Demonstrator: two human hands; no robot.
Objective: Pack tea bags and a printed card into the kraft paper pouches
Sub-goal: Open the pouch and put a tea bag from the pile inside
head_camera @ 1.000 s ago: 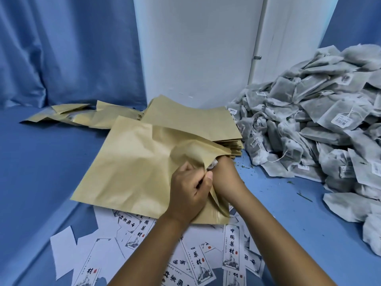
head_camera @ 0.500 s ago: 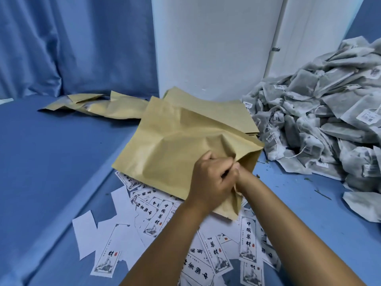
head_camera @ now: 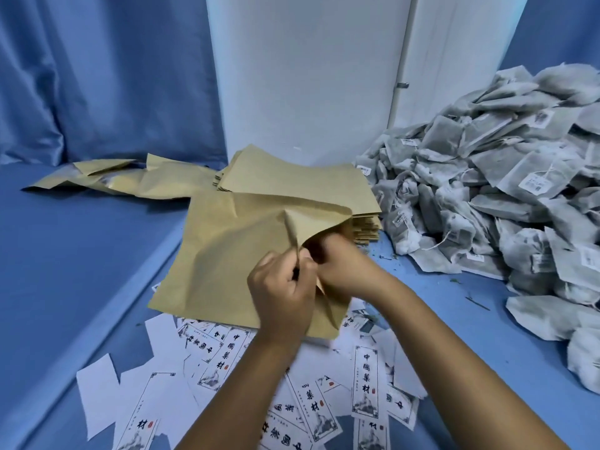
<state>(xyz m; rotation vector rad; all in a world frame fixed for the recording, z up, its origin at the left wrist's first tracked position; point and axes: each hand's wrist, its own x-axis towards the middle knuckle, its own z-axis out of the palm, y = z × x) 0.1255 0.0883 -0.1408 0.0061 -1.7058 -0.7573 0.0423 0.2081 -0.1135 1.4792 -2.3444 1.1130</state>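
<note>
The kraft pouch point(head_camera: 227, 254) in hand lies over the blue desk point(head_camera: 81, 271) near the middle, its mouth turned to the right. The left hand point(head_camera: 282, 297) pinches the upper lip of that mouth and lifts it, while the right hand point(head_camera: 344, 264) is pushed into the opening with its fingers hidden inside, so whether its grip is clenched on something or loose cannot be told. The main risk from here is a tear or a hard crease: the paper is already puckered round the lifted flap, and a sharp pull by the pinching grip against the wrist inside could split the lip. If the right hand comes out fast it could also drag the contents back out, or slide the whole pouch off the scattered printed cards point(head_camera: 365, 384) beneath its near edge. What the pouch holds cannot be seen; its body looks fairly flat, so I judge it is not full. No card is visibly inside, and one could easily be forgotten. Behind it sits a flat stack of empty pouches point(head_camera: 292, 183), and further left a loose row of pouches point(head_camera: 130, 180) that look slightly puffed, perhaps already packed. The heap of tea bags point(head_camera: 487, 196) rises on the right, close enough for a bag to slump down against the stack.
</note>
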